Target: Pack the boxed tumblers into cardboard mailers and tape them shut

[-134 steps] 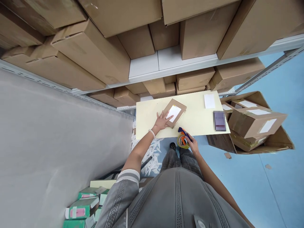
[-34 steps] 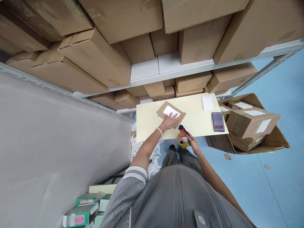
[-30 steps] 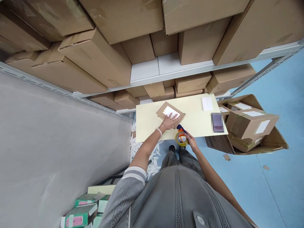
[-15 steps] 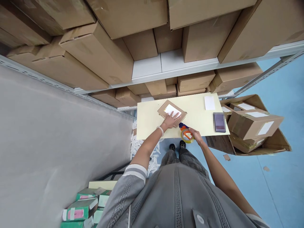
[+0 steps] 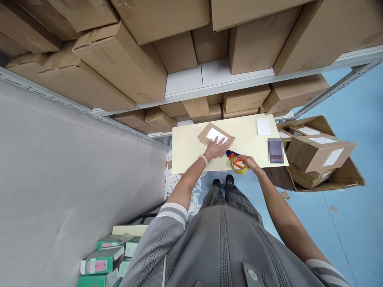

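A small flat cardboard box (image 5: pixel 204 137) with a white label (image 5: pixel 214 134) lies at an angle on the pale yellow table (image 5: pixel 185 157). My left hand (image 5: pixel 214 148) rests on it with fingers spread across the label and the box's near side. A tape dispenser (image 5: pixel 238 164), orange and dark blue with a roll of yellowish tape, is held in my right hand (image 5: pixel 250 162) at the table's near edge. Its dark blue head is close to the box's near right corner; whether they touch, I cannot tell.
A white paper (image 5: pixel 263 126) and a blurred purple item (image 5: pixel 275 150) lie on the table's right. Beyond stands a shelf (image 5: pixel 185 95) of cardboard boxes. To the right is a large open carton (image 5: pixel 356 177) of labelled boxes; green boxes (image 5: pixel 98 265) are stacked lower left.
My right hand has moved the tape dispenser slightly right and up, tilting its head a little. My left hand stays on the small box.
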Tool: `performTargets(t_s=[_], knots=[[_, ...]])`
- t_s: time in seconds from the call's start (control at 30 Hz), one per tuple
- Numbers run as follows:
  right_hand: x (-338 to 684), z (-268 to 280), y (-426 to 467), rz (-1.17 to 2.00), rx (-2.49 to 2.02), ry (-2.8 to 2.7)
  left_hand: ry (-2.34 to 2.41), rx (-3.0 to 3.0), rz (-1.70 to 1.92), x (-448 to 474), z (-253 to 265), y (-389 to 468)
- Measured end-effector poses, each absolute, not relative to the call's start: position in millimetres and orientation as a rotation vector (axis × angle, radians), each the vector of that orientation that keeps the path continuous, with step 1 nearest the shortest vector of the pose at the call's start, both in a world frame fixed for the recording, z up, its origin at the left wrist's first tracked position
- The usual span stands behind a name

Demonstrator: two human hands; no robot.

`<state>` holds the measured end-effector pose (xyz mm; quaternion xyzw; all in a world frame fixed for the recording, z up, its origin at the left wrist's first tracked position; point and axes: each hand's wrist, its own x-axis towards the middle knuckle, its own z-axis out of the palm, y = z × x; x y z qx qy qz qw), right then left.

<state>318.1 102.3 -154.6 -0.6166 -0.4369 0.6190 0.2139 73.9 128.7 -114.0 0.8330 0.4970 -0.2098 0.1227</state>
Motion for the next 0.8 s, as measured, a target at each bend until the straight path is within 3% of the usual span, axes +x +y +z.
performTargets(t_s=[0.4,0.8], knots=[[329,-152,146,1.808,-1.671,-1.448,1.460,2.414,-0.630,74,-117,130],[308,-124,227,1.659,-1.650,-2.338,1.481,2.394,-0.633,76,-114,130]])
